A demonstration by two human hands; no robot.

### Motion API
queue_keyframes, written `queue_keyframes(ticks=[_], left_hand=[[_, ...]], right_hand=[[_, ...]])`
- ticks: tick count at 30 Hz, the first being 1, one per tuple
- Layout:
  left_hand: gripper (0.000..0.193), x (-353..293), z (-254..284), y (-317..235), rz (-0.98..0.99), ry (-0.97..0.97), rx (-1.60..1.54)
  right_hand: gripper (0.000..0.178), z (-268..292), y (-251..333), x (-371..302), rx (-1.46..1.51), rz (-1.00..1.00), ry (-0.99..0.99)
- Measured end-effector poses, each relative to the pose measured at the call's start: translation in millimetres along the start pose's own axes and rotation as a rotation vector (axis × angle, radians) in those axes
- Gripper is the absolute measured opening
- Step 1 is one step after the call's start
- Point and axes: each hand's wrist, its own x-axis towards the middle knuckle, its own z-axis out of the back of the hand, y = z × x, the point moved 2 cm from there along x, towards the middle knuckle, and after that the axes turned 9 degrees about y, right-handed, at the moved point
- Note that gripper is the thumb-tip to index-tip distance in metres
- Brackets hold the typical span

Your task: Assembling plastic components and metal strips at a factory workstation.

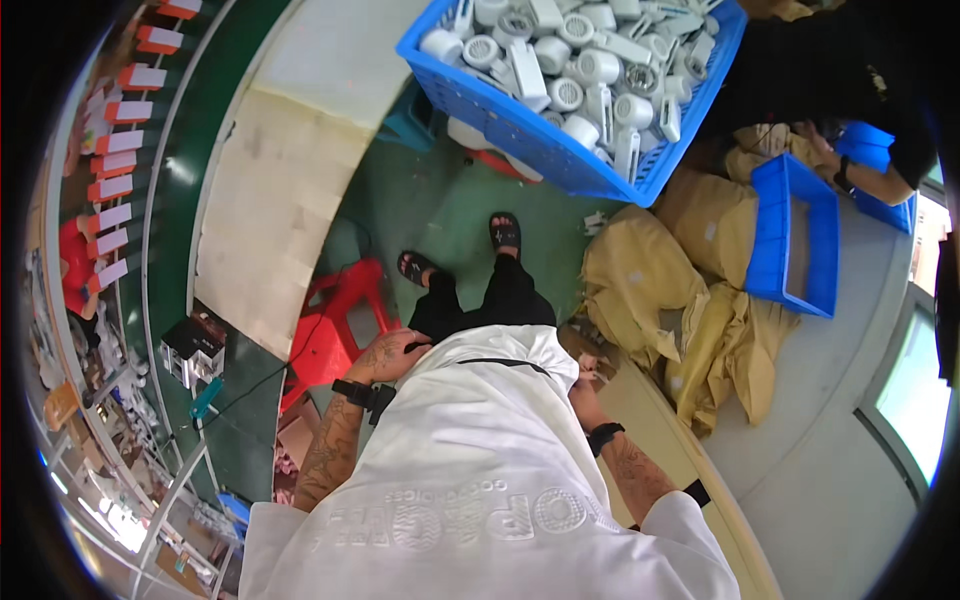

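My left hand [394, 356] rests at my left hip, beside the hem of my white shirt [480, 440] and my black trousers [470, 307]. Its fingertips are lost against the dark cloth. A black band circles that wrist. On the other side, my right hand [587, 393] is at my right hip, partly covered by the shirt, and its fingers are mostly hidden. In front of me stands a blue plastic crate [535, 150] heaped with white plastic devices [575, 70] that have round grilled heads. Neither hand touches the crate.
A red plastic stool [335, 325] stands by my left leg, near a pale worktop [285, 190]. Brown sacks [640, 275] slump to the right below a blue bin [787, 235]. A co-worker's arm [880, 182] reaches in at the far right. Shelving lines the left.
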Motion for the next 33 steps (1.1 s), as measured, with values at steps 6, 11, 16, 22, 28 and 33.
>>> queue_keyframes(ticks=[6,11,16,22,28,33], left_hand=[[0.03,52,-8,-14,0.098,-0.001,-0.156],[0.064,74,-82,65,0.441,0.079,-0.044],[0.078,29,-104,71,0.54,0.065,-0.349],[0.057,-41,-90,52,0.29,-0.149,-0.691],[0.044,-64,-70,12,0.144,-0.416,-0.475],[0.036,-54,-95,44,0.124,-0.591,-0.337]], right_hand=[[0.022,75,70,60,-0.21,-0.173,-0.176],[0.027,41,70,169,-0.448,-0.017,0.09],[0.03,55,62,168,-0.402,-0.192,0.317],[0.036,139,75,166,-0.468,-0.326,0.169],[0.034,29,213,189,-0.448,-0.215,0.492],[0.036,-133,277,186,-0.732,0.208,0.82]])
